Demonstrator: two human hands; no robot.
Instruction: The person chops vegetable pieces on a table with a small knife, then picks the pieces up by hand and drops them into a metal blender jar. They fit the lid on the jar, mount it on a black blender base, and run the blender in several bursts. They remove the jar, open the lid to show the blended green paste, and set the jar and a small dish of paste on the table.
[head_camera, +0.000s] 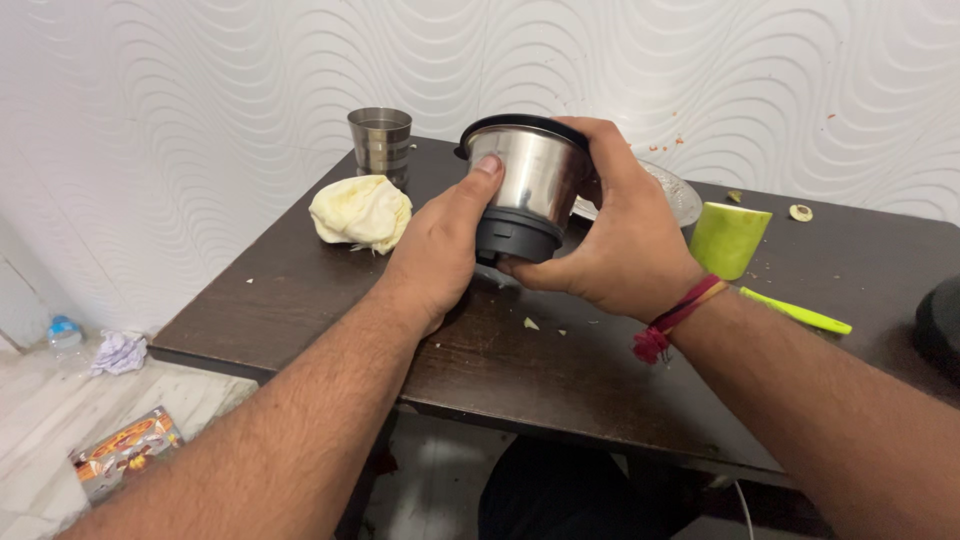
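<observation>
Fingers (487, 168) of the left hand (435, 250) press against the near side of a steel mixer jar (528, 185), the thumb lying up its wall, while the right hand (615, 235) wraps round its far side and black base, so both hands are closed on it. Tilted toward the camera, the jar is held just above the dark wooden bench (560, 390), its black lid uppermost. Behind it a steel tumbler (380, 138) stands upright, with a pale cabbage piece (360, 212) just in front. Right of the hands lie a cut green vegetable (728, 238), a green-handled tool (795, 311), possibly a peeler, and a glass plate (682, 195) partly hidden.
</observation>
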